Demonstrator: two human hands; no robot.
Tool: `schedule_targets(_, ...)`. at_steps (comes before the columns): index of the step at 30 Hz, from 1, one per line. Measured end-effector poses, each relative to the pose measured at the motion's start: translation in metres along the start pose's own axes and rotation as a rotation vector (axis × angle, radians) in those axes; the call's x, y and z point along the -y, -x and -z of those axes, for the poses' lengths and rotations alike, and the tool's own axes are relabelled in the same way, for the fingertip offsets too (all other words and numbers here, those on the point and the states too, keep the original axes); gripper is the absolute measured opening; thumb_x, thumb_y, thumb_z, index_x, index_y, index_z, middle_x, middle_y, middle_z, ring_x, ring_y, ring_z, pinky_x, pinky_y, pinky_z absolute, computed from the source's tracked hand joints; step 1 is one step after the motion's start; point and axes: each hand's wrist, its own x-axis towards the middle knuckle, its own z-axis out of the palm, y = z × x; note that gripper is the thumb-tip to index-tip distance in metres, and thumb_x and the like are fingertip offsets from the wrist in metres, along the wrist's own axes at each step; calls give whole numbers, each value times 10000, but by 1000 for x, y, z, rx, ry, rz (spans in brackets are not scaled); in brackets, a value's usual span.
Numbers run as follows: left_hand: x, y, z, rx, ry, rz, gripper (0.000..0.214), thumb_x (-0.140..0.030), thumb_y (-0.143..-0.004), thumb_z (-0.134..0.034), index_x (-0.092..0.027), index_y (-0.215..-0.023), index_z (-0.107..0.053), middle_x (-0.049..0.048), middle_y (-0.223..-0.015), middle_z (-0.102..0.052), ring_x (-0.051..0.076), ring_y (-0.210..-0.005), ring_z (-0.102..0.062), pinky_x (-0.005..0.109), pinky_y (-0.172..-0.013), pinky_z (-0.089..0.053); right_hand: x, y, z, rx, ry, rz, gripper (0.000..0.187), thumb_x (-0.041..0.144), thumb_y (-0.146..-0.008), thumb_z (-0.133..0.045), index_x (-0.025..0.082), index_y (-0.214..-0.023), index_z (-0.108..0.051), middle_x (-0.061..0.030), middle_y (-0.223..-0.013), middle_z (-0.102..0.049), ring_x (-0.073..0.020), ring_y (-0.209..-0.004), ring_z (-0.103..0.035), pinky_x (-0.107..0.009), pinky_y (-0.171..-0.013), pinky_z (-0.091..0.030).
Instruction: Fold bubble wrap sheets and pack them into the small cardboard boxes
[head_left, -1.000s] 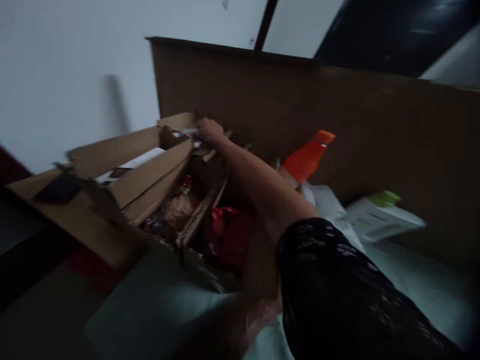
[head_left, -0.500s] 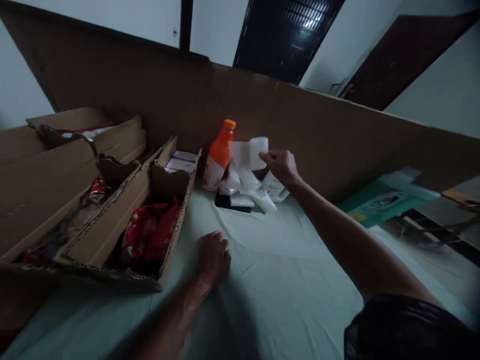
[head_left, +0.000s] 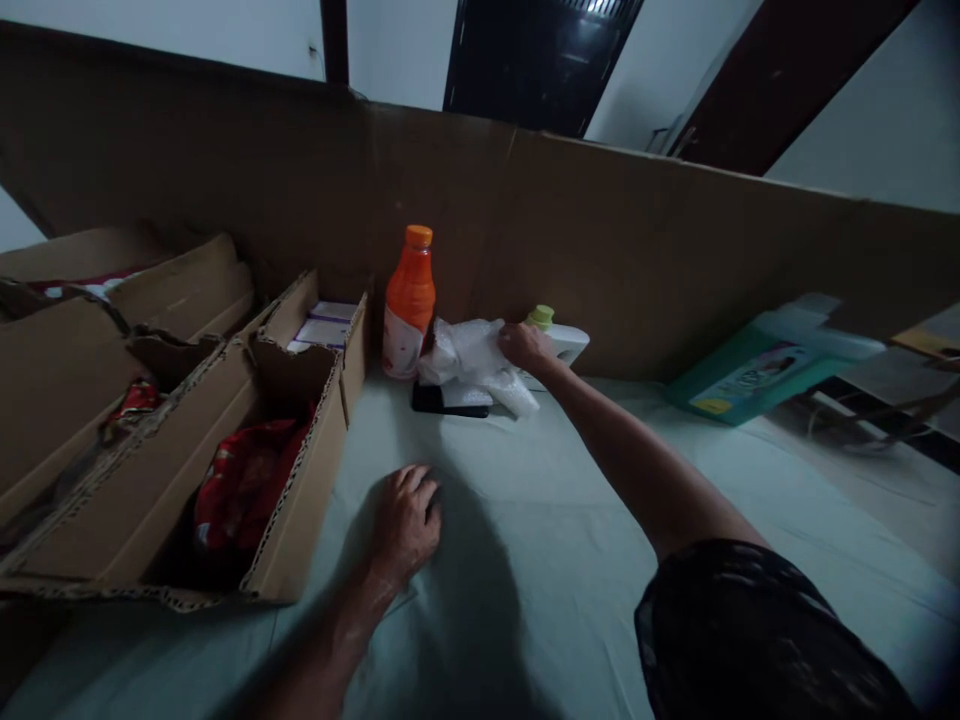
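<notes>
A cardboard wall [head_left: 675, 230] backs the sheet [head_left: 570, 560]; open boxes [head_left: 285, 420] crowd my left. My left hand [head_left: 405, 520] lies flat there, fingers spread, empty. My right hand [head_left: 525, 347] rests on the bags [head_left: 465, 355], between the orange bottle [head_left: 409, 300] and white bottle [head_left: 566, 342]; I cannot tell whether its fingers grip. A phone [head_left: 433, 401] lies under the bags.

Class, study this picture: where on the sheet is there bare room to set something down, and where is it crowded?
Bare sheet lies between the left hand and the right arm, and a wider patch between that arm and the teal pack. Crowded: orange bottle, bags and white bottle bunch at the right hand; boxes fill the left.
</notes>
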Motion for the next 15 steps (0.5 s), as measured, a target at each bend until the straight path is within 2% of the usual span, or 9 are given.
schedule_targets(3,0,-2,1,3,20,-16,251,-86,-837,-557,-194,-1007,-708,113,-1266,-680,274,-1229,-583,480,-1102,-470,-2,14,8,-37,-35,10,397,237,-910,-507,205,-1248,-713,-133,-1163,-754,-302,-1039,-691,-366,-839,-511)
schedule_targets(6,0,-3,1,8,18,-12,256,-96,-834,-564,-184,-1020,-717,119,-1264,-683,274,-1222,-588,477,-1102,-473,-18,55,8,-55,-88,53,412,290,-916,-488,199,-1251,-712,-119,-1096,-772,-292,-982,-709,-366,-813,-522)
schedule_targets(8,1,-5,1,5,3,-7,255,-118,-834,-584,-197,-1031,-725,101,-1273,-685,258,-1232,-587,448,-1108,-472,-38,98,-5,-49,-159,101,383,345,-887,-519,205,-1157,-751,-112,-995,-790,-293,-881,-727,-373,-757,-533)
schedule_targets(10,2,-7,1,0,-18,-15,242,-146,-832,-607,-210,-1026,-736,83,-1278,-689,240,-1242,-587,414,-1117,-467,-62,148,-23,11,-276,175,368,413,-867,-522,205,-1030,-779,-101,-889,-795,-278,-761,-732,-363,-683,-540)
schedule_targets(13,4,-7,4,-10,-54,-36,229,-151,-812,-623,-207,-993,-750,81,-1262,-702,229,-1227,-600,389,-1110,-474,-97,225,-49,101,-437,268,370,463,-877,-517,223,-990,-776,-79,-900,-805,-252,-731,-745,-339,-640,-560)
schedule_targets(15,4,-6,6,-17,-76,-50,244,-126,-792,-618,-193,-983,-754,95,-1244,-711,231,-1201,-615,394,-1092,-488,-113,270,-57,99,-464,286,348,445,-886,-514,239,-993,-773,-70,-935,-806,-252,-770,-757,-358,-690,-585)
